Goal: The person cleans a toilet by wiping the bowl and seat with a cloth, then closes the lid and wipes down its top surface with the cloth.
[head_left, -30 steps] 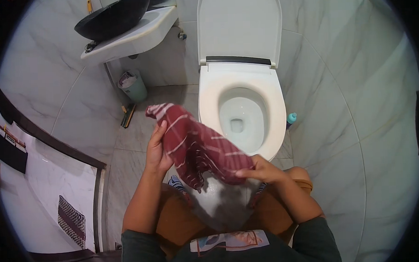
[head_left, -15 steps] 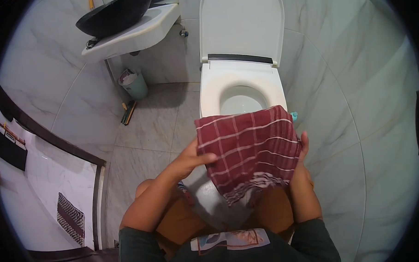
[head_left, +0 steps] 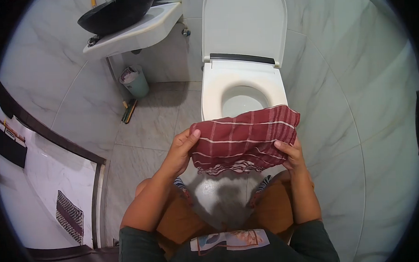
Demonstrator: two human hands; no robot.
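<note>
A dark red cloth (head_left: 244, 141) with white checked lines and a fringed lower edge is stretched between my hands, in front of the toilet. My left hand (head_left: 182, 148) grips its left edge, thumb on top. On the right side, my right hand (head_left: 291, 153) pinches the cloth with the thumb over its face; the fingers behind are partly hidden. Beyond the cloth stands the white toilet (head_left: 210, 96) with its lid (head_left: 245, 23) raised. The cloth's far edge overlaps the front of the seat in view; I cannot tell whether they touch.
At the upper left, a dark basin (head_left: 115, 16) rests on a white counter (head_left: 146, 34). Below it are a small waste bin (head_left: 136, 82) and a floor brush (head_left: 129, 110). A doorway with a dark frame (head_left: 52, 132) opens at left, with a patterned mat (head_left: 70, 216) beyond.
The cloth's hanging lower part has come up, so it looks shorter and wider. My left hand has moved up and left to its edge, and my right thumb now lies over the cloth.
</note>
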